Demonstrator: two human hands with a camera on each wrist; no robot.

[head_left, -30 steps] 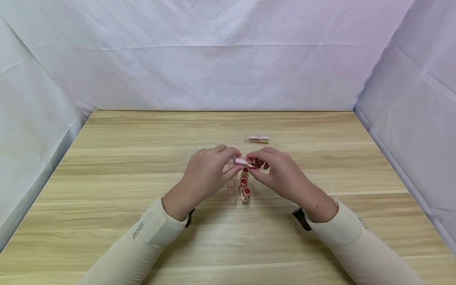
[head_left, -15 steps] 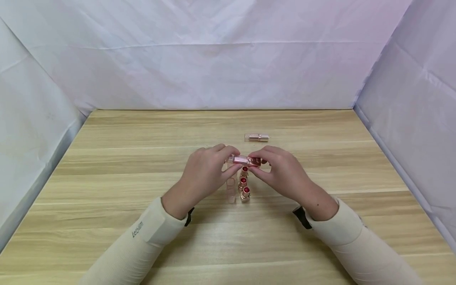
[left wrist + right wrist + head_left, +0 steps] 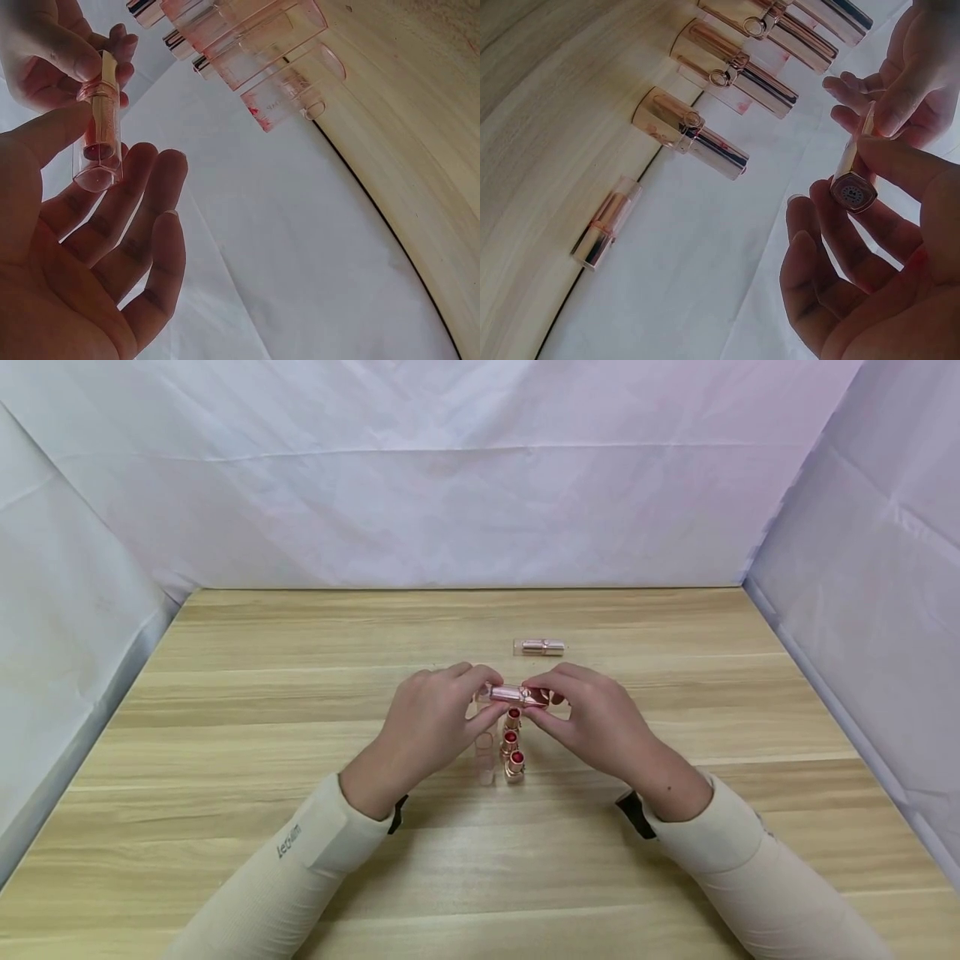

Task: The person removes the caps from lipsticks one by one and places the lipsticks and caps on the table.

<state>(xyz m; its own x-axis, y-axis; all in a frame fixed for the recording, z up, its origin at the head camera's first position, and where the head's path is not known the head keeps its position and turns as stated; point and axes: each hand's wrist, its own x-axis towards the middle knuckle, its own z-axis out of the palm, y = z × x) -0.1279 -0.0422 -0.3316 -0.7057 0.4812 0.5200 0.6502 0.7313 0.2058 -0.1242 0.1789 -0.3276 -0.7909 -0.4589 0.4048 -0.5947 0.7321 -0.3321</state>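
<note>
A rose-gold lipstick [image 3: 508,694] with a clear cap [image 3: 96,177] over one end lies level between both hands. My left hand [image 3: 441,717] pinches the capped end between thumb and index finger, its other fingers spread in the left wrist view. At the opposite end, my right hand [image 3: 600,717] pinches the base [image 3: 853,192] with thumb and fingers. Just below the hands, several uncapped lipsticks [image 3: 514,767] stand upright in a row, with red tips visible from above. Clear caps [image 3: 485,762] stand in a line along their left side, partly hidden by the left hand.
Farther back on the wooden table [image 3: 300,735] a capped lipstick [image 3: 542,647] lies on its side. White cloth [image 3: 465,518] hangs behind the table and along both sides.
The held lipstick has turned slightly and sits straighter between the hands. Both hands keep their pinch on it, and the things on the table stay in place.
</note>
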